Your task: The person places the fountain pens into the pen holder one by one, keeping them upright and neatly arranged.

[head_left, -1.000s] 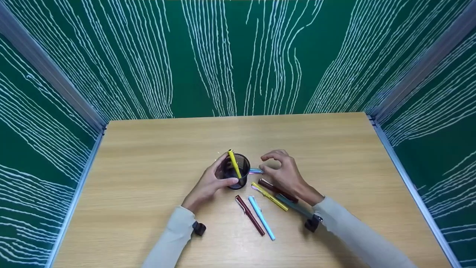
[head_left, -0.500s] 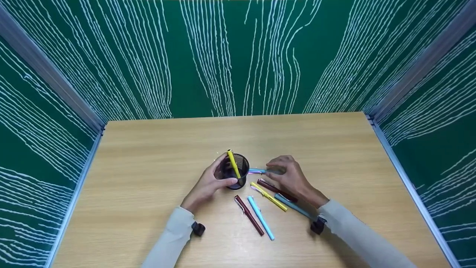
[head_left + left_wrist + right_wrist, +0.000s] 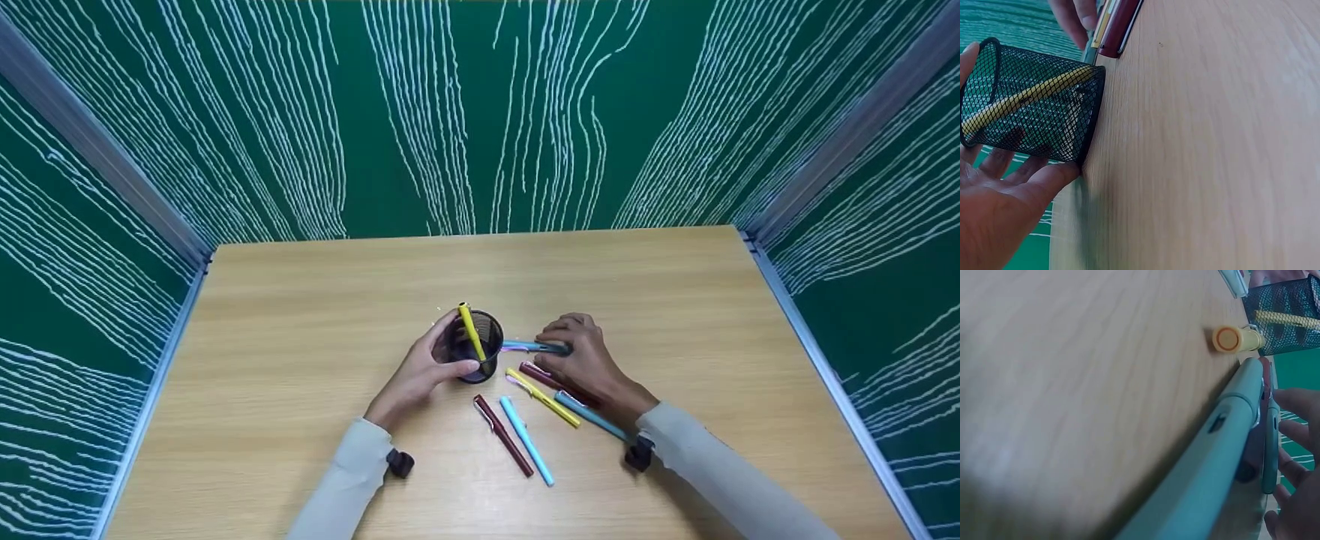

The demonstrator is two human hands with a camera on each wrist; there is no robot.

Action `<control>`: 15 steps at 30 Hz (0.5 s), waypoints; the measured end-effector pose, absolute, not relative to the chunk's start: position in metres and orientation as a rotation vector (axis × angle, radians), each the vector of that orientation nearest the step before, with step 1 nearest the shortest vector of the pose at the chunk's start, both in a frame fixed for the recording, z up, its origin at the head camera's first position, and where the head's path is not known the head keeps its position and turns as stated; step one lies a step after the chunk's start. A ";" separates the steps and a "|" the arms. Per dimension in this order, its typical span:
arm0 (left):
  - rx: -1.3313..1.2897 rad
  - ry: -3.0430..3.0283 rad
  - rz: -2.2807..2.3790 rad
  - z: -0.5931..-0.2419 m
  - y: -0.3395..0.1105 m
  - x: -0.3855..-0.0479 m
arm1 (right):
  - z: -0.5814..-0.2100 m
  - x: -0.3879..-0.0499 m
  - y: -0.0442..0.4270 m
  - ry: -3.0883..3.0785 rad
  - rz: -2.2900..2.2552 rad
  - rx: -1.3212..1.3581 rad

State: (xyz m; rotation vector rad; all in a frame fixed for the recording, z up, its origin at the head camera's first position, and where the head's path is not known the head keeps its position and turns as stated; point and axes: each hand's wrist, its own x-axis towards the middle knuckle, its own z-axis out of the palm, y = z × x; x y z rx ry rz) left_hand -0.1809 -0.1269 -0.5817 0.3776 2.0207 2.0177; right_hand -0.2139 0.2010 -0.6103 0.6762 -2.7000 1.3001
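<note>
Right hand point(image 3: 581, 352) bent over the blue pen point(image 3: 526, 346) just beside the cup, fingertips close about it — can't tell if the pinch has closed. A weak pinch could let the smooth barrel slip or roll. Left hand point(image 3: 424, 371) grips the black mesh pen cup point(image 3: 1027, 70), upright, one yellow pen point(image 3: 472, 330) leaning inside; a knock could tip it if that grip slackened. Dark red pen point(image 3: 540, 373) and teal pen point(image 3: 596, 419) lie near the right forearm — a low wrist could drag them. Loose yellow pen point(image 3: 546, 399) on the counter point(image 3: 337, 315) could get nudged too.
</note>
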 end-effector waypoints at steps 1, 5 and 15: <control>0.372 2.023 2.013 -0.582 -0.127 -0.181 | -0.611 -0.215 0.201 -2.700 1.299 0.676; 0.354 2.041 1.992 -0.581 -0.126 -0.181 | -0.614 -0.217 0.199 -2.725 1.291 0.654; 0.339 2.055 1.980 -0.580 -0.128 -0.179 | -0.614 -0.218 0.190 -2.799 1.269 0.565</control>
